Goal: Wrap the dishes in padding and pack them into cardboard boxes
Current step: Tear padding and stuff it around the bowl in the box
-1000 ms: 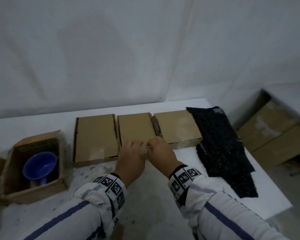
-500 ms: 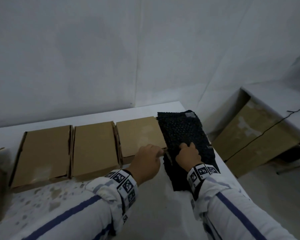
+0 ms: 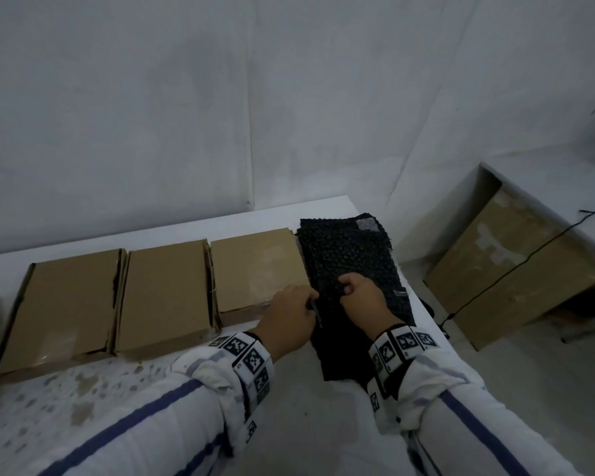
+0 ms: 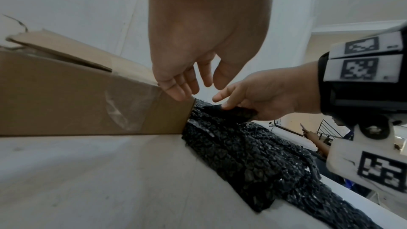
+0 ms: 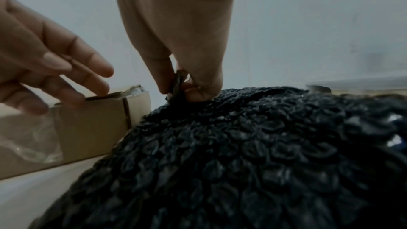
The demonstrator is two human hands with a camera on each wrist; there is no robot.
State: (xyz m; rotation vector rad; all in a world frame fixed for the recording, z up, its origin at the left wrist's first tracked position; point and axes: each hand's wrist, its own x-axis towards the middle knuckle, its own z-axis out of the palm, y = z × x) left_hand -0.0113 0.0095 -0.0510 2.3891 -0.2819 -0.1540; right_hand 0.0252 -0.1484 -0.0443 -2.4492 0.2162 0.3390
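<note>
A sheet of black bubble padding (image 3: 351, 249) lies along the right end of the white table (image 3: 289, 424). My right hand (image 3: 346, 288) pinches a raised fold of it between thumb and forefinger, seen close in the right wrist view (image 5: 178, 91). Left of the padding stand three closed cardboard boxes in a row: left (image 3: 62, 304), middle (image 3: 162, 290) and right (image 3: 258, 266). My left hand (image 3: 303, 300) hovers at the right box's front right corner, fingers relaxed and touching its top edge (image 5: 103, 95). No dish is in view.
The table's right edge runs just beyond the padding. On the floor to the right a large cardboard box (image 3: 516, 269) sits under a white ledge, and a black cable (image 3: 536, 252) crosses it. The near tabletop is stained (image 3: 83, 389).
The view has swung right, so the open box with the blue dish is out of frame. Both hands left the middle box; the right one now pinches the padding.
</note>
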